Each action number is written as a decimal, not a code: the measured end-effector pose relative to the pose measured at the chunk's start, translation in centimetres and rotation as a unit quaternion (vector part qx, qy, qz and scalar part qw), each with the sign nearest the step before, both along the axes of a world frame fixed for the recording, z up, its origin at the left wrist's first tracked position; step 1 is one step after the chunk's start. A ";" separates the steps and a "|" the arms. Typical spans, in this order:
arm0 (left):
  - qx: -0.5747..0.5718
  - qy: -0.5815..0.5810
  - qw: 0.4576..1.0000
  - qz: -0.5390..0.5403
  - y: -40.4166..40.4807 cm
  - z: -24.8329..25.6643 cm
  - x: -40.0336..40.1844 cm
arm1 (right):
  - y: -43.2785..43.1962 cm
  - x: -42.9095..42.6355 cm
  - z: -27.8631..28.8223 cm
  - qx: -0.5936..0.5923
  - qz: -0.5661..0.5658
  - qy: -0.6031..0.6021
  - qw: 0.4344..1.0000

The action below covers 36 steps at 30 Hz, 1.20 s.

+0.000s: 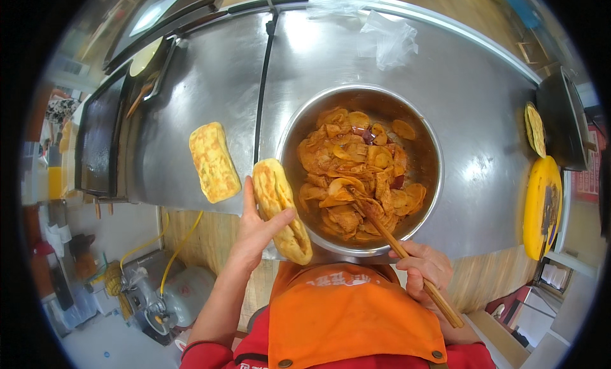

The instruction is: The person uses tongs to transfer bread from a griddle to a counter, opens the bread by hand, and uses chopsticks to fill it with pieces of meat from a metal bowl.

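Observation:
My left hand (260, 226) holds a browned flatbread (279, 209), split along its side, upright at the left rim of a large steel bowl (437, 178). Sliced food coated in reddish sauce (353, 164) lies in the bowl, with a few dark red pieces among it. My right hand (427, 269) grips long wooden chopsticks (389, 238), whose tips are down among the slices. A second browned rectangular flatbread (215, 161) lies flat on the steel table (224, 82), left of the bowl, apart from my left hand.
Thin clear plastic bags (391, 40) lie at the table's far side. A black griddle (102, 135) stands left. On the right are a dark pot (563, 121), a round flatbread (534, 130) and a yellow round board or lid (542, 207). A gas cylinder (188, 292) stands below left.

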<state>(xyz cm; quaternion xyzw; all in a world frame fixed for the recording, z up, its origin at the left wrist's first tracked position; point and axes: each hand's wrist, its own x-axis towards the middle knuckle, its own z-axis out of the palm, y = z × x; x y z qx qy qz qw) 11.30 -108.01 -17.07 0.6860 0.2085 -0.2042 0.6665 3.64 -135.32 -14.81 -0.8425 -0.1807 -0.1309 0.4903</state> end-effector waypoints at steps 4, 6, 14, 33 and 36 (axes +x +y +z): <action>-0.037 0.039 0.999 0.008 0.8 -0.2 0.1 | -0.3 -0.1 -0.2 0.016 -0.005 -0.006 1.000; -0.052 0.051 0.997 0.016 0.4 0.6 0.4 | -0.4 -0.2 -0.3 0.028 -0.016 0.008 0.999; -0.076 0.024 0.996 0.031 -0.4 0.1 0.9 | -0.3 0.2 -0.9 0.243 -0.166 0.060 0.954; -0.118 0.048 0.990 0.062 -0.3 1.0 1.0 | -3.1 3.8 -1.0 0.468 -0.384 0.198 0.771; -0.115 0.057 0.990 0.056 -0.2 1.4 1.1 | -3.4 3.9 -1.5 0.436 -0.341 0.203 0.808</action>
